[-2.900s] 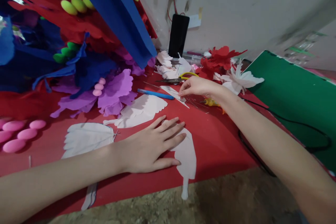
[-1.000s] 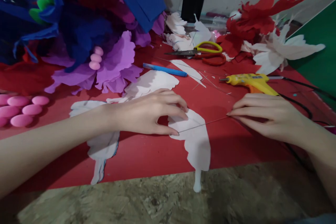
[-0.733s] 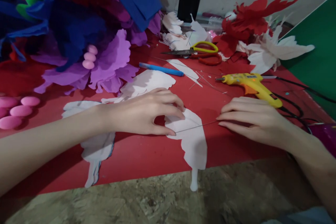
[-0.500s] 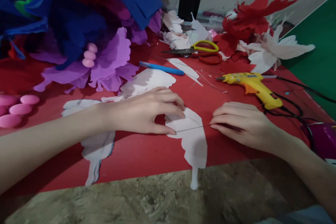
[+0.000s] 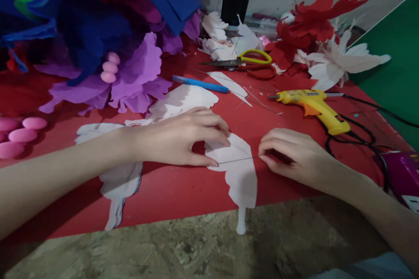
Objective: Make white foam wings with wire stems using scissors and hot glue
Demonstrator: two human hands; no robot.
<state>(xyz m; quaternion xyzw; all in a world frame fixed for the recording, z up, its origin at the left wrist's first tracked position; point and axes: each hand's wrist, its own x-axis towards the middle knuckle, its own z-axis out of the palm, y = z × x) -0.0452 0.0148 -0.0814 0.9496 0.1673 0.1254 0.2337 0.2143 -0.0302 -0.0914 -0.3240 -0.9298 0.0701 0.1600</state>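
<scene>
A white wing-shaped cutout (image 5: 244,183) lies on the red tabletop (image 5: 183,196), its narrow tail hanging past the front edge. Across it runs a thin dark wire (image 5: 235,160). My left hand (image 5: 199,137) holds the cutout down, fingers curved on its upper left part and thumb tip at the wire's left end. Between that thumb and forefinger there is a gap. My right hand (image 5: 288,152) pinches the wire's other end just beyond the cutout's right side. More white wing cutouts (image 5: 122,178) lie under my left forearm, and another stack (image 5: 183,100) is behind my left hand.
Behind my hands lie a blue pen (image 5: 201,84), scissors (image 5: 242,63) with yellow and red handles, and loose wires (image 5: 252,96). A yellow glue gun (image 5: 314,104) with a black cord rests at right. Purple paper shapes (image 5: 137,69) and pink egg-shaped pieces (image 5: 22,135) are at left.
My right hand's fingers have shifted slightly and curled more around the wire's end. My left hand, the wire and the cutout stay in place. The view has moved a little.
</scene>
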